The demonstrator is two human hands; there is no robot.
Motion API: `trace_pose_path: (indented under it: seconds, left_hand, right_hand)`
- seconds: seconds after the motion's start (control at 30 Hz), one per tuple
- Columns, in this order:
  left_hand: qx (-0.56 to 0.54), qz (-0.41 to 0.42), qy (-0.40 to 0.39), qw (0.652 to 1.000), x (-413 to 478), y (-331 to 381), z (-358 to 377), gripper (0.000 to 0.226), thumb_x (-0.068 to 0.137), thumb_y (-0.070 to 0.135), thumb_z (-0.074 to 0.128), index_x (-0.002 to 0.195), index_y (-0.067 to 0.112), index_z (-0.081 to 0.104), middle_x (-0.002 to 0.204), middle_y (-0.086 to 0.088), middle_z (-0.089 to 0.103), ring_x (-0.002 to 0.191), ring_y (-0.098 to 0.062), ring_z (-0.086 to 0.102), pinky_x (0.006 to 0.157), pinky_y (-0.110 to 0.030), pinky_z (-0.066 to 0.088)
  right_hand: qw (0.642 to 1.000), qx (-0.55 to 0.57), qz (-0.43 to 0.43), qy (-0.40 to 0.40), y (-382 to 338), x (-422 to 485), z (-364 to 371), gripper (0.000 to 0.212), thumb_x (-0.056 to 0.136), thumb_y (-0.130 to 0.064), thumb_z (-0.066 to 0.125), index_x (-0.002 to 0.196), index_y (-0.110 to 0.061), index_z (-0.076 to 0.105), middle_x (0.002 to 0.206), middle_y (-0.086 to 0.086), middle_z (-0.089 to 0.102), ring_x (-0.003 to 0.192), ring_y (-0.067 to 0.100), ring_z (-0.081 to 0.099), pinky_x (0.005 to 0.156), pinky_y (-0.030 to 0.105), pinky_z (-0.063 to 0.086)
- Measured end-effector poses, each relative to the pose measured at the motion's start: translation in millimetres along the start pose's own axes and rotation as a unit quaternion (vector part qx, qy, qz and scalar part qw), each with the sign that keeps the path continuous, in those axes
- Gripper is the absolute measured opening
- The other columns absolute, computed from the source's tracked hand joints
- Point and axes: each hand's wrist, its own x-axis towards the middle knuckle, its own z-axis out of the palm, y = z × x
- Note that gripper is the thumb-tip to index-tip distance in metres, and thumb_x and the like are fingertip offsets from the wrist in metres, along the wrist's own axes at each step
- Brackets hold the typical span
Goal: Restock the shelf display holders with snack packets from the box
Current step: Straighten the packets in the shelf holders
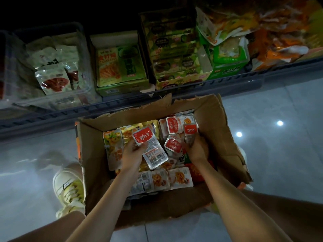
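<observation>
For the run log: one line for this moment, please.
phase: picking from box | left hand: holds red-label packets | right hand: grips single packet | shelf holders: untouched

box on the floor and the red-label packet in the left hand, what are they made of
Box: brown corrugated cardboard, matte, judging by its torn, ragged flaps. Red-label packet: probably glossy plastic film, partly clear, catching glare, with a printed barcode.

Packets (172, 179) in box (225, 137) — before shelf (122, 103)
</observation>
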Motion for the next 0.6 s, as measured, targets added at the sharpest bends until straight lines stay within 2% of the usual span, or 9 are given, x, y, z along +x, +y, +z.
trace_pose_path:
  seconds: [0.03, 0.1, 0.17, 0.23, 0.3, 0.37, 0.43, 0.5, 0.6]
  left_hand:
    - [-0.003, -0.006, -0.002, 1.0, 1.3, -1.9, -2.3, 0.012, 0.089, 0.017, 0.065, 0.096, 0.026, 0.059, 0.093, 0.009, 0.062, 0.087, -0.012, 0.056, 0.082, -0.033, 0.042]
    - [-0.013, -0.01, -0.01, 1.0, 1.8, -3.8, -5.9, 0.013, 0.089, 0.016, 0.065, 0.09, 0.028, 0.06, 0.092, 0.01, 0.063, 0.088, -0.012, 0.057, 0.082, -0.033, 0.043]
    - [-0.016, -0.014, -0.014, 1.0, 0.5, -5.1, -9.6, 0.013, 0.089, 0.016, 0.065, 0.091, 0.029, 0.061, 0.092, 0.011, 0.063, 0.087, -0.01, 0.058, 0.08, -0.031, 0.044]
    - [-0.022, -0.017, -0.016, 0.999, -2.0, -4.3, -12.7, 0.012, 0.089, 0.016, 0.064, 0.096, 0.025, 0.062, 0.093, 0.009, 0.065, 0.084, -0.008, 0.06, 0.073, -0.029, 0.045]
    - [-0.028, -0.022, -0.022, 0.999, -3.8, -4.1, -15.5, 0.013, 0.09, 0.015, 0.063, 0.101, 0.023, 0.063, 0.096, 0.004, 0.068, 0.085, -0.012, 0.064, 0.072, -0.03, 0.048]
    - [-0.037, -0.023, -0.029, 0.999, -6.7, -4.2, -18.7, 0.014, 0.091, 0.013, 0.061, 0.103, 0.02, 0.064, 0.097, 0.001, 0.068, 0.087, -0.017, 0.065, 0.07, -0.031, 0.05]
    - [-0.047, -0.025, -0.037, 0.998, -11.2, -3.1, -20.1, 0.014, 0.092, 0.013, 0.059, 0.104, 0.018, 0.064, 0.102, -0.003, 0.069, 0.095, -0.023, 0.065, 0.08, -0.039, 0.053]
    - [-0.071, -0.038, -0.045, 0.996, -17.2, -2.4, -19.9, 0.014, 0.094, 0.019, 0.057, 0.106, 0.019, 0.065, 0.106, -0.005, 0.07, 0.098, -0.028, 0.066, 0.09, -0.05, 0.051]
    - [-0.113, -0.058, -0.057, 0.99, -27.0, -1.4, -18.8, 0.014, 0.092, 0.028, 0.06, 0.104, 0.021, 0.064, 0.104, -0.006, 0.07, 0.099, -0.029, 0.066, 0.093, -0.051, 0.049]
  right_hand:
    - [1.0, -0.016, -0.019, 0.01, 1.4, 1.8, 7.2, 0.051, 0.088, -0.045, 0.058, 0.127, -0.013, 0.048, 0.123, 0.01, 0.058, 0.113, 0.028, 0.057, 0.093, 0.041, 0.048]
    - [0.997, -0.067, -0.027, 0.035, -1.4, 2.3, 12.8, 0.036, 0.094, -0.035, 0.051, 0.122, -0.013, 0.05, 0.118, 0.01, 0.062, 0.106, 0.025, 0.06, 0.086, 0.038, 0.051]
    - [0.994, -0.096, -0.031, 0.042, -11.1, -3.6, 4.5, 0.026, 0.099, -0.029, 0.043, 0.11, -0.009, 0.055, 0.105, 0.01, 0.066, 0.091, 0.022, 0.064, 0.07, 0.03, 0.051]
    - [0.996, -0.037, -0.043, 0.07, -26.2, -16.6, -12.8, 0.031, 0.101, -0.026, 0.039, 0.092, -0.007, 0.061, 0.085, 0.01, 0.068, 0.07, 0.02, 0.062, 0.052, 0.024, 0.039]
    - [0.988, 0.087, -0.067, 0.105, -42.0, -36.3, -32.9, 0.027, 0.098, -0.018, 0.048, 0.081, -0.009, 0.066, 0.076, 0.007, 0.068, 0.066, 0.017, 0.062, 0.05, 0.021, 0.037]
    - [0.961, 0.273, -0.034, 0.039, -59.6, -57.5, -48.5, 0.021, 0.094, -0.015, 0.056, 0.078, -0.017, 0.069, 0.078, -0.001, 0.07, 0.074, 0.014, 0.066, 0.064, 0.023, 0.048]
    - [0.904, 0.417, 0.05, -0.086, -76.7, -76.9, -57.2, 0.012, 0.09, -0.014, 0.063, 0.083, -0.018, 0.072, 0.081, -0.004, 0.071, 0.08, 0.009, 0.066, 0.072, 0.022, 0.049]
    - [0.877, 0.439, 0.093, -0.173, -87.0, -91.1, -57.5, 0.005, 0.086, -0.015, 0.068, 0.088, -0.013, 0.072, 0.08, -0.007, 0.07, 0.075, 0.002, 0.063, 0.065, 0.015, 0.043]
    - [0.879, 0.425, 0.106, -0.191, -94.8, -104.6, -46.9, 0.008, 0.081, -0.018, 0.073, 0.086, -0.012, 0.072, 0.074, -0.009, 0.068, 0.069, 0.0, 0.061, 0.059, 0.012, 0.042]
